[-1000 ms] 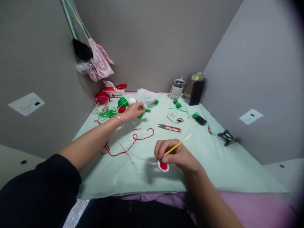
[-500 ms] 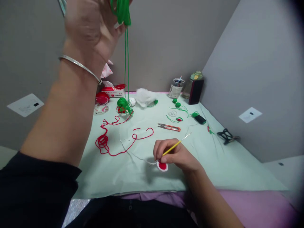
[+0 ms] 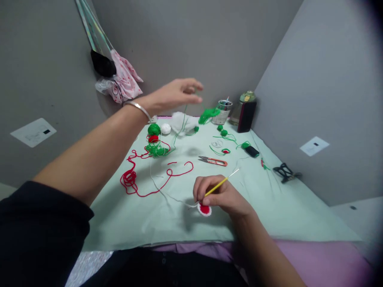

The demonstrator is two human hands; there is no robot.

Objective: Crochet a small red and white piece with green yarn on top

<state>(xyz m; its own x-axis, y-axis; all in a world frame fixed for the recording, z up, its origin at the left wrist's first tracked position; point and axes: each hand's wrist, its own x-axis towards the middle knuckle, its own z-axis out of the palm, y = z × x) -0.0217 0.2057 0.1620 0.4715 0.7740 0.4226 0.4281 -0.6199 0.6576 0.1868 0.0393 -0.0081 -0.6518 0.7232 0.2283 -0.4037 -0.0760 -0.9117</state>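
Observation:
My left hand [image 3: 186, 91] is raised over the back of the table with its fingers apart. A blurred bundle of green yarn [image 3: 208, 115] is in the air just beyond the fingertips, clear of the hand. A thin green strand runs below the hand toward a tangle of green yarn [image 3: 158, 150] on the table. Near the front, my right hand [image 3: 223, 195] grips a yellow-handled crochet hook [image 3: 217, 186]. The same fingers pinch a small red crochet piece [image 3: 204, 209] with a white edge, and white yarn [image 3: 176, 199] trails from it leftward.
Loose red yarn [image 3: 129, 177] lies at left. Thread snips [image 3: 213, 161] rest mid-table. Behind are a green ball [image 3: 154, 129], a white ball [image 3: 165, 128] and white stuffing [image 3: 181, 121]. A pen tin [image 3: 222, 112], bottle [image 3: 236, 113] and black clip [image 3: 285, 173] stand or lie at right.
My left hand lifted green yarn high at upper left, then came down and right, and the bundle left its fingers. The green tangle shifted on the table. My right hand stayed put.

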